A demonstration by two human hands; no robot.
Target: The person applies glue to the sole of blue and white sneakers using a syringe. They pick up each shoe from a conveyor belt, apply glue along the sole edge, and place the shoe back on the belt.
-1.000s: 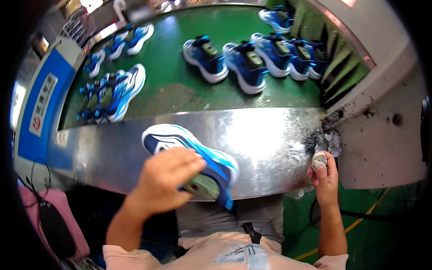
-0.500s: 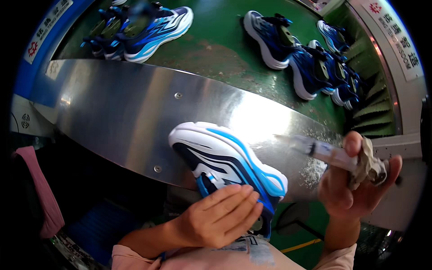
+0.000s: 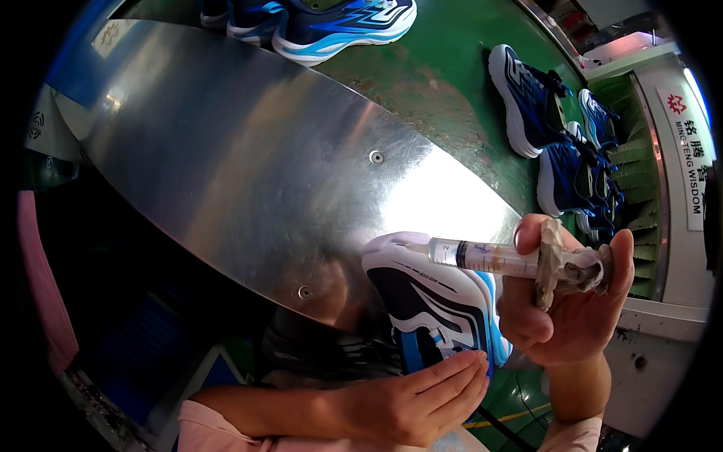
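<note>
My left hand point(image 3: 422, 399) grips a blue, white and navy sports shoe point(image 3: 429, 297) by its side and opening. The shoe's toe points away from me, over the edge of the metal plate. My right hand point(image 3: 561, 316) holds a clear syringe point(image 3: 489, 258), its fingers wrapped about the barrel and plunger end. Grey wrapping covers that plunger end. The syringe lies level, and its tip is over the shoe's toe, close to where sole and upper meet. Whether the tip touches the shoe I cannot tell. Some of my left fingers are hidden by the shoe.
A shiny metal plate point(image 3: 248, 151) with screws curves across in front of me. Beyond it runs a green conveyor belt point(image 3: 452, 83). Similar shoes stand on it at the far left point(image 3: 343, 30) and in a cluster at the right point(image 3: 527, 105). Green strip flaps point(image 3: 636, 181) hang beside that cluster.
My right hand has brought the syringe leftward to the shoe's toe. The shoe has shifted right and turned a little in my left hand. The whole view has swung too.
</note>
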